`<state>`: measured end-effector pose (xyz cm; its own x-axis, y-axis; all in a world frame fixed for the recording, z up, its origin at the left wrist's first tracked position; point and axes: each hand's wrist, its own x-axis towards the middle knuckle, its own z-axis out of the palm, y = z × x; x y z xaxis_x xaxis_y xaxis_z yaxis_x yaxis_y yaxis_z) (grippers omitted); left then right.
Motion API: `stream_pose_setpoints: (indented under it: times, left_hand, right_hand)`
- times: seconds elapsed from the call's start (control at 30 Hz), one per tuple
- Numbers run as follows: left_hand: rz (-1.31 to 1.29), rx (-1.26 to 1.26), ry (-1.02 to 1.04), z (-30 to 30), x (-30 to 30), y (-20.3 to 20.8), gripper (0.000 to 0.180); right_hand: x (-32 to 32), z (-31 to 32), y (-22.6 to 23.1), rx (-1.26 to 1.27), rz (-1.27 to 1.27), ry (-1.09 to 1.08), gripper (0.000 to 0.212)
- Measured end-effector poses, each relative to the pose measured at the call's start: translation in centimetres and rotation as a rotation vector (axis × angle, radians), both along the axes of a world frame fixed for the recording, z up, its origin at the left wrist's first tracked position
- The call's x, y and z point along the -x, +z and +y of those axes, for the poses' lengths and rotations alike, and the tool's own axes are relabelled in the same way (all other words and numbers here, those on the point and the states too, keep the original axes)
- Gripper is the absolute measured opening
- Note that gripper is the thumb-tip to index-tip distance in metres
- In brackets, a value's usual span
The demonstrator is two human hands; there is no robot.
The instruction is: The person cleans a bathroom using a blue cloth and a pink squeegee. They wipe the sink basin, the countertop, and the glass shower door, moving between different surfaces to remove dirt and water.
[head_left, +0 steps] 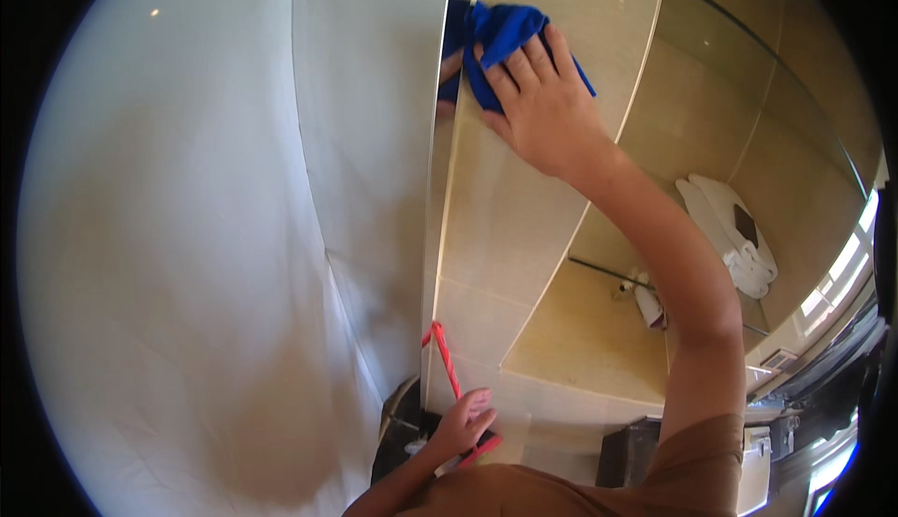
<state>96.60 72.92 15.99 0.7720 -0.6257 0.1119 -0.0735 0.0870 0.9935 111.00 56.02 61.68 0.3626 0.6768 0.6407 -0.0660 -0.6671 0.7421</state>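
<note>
My right hand presses a bunched blue cloth against a beige tiled wall strip, right beside the edge of a mirror-like panel. The fingers are bent slightly over the cloth, and a fold of it covers some fingertips. A blue reflection shows along the panel edge. Low in the middle, my left hand is half open, its fingers apart. Beside it a red striped stick leans toward the wall, its lower part hidden by the hand. A pink-red piece shows just below.
A large pale smooth panel fills the left side. To the right, a tiled recess has glass shelves with folded white towels and a small white item. A dark object stands low beside my left forearm.
</note>
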Motion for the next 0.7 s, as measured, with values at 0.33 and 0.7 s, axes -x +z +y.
stream_pose_setpoints:
  times: [0.33, 0.7]
  left_hand:
    - [0.064, -0.001, -0.060, 1.1, 0.3, -1.6, 0.047]
    - [0.190, 0.046, -0.079, 3.7, 0.4, -2.4, 0.040]
  right_hand:
    - [5.7, -7.4, -13.6, 0.321, 0.558, -0.113, 0.067]
    - [5.5, -5.4, -2.0, -0.334, -0.057, 0.107, 0.064]
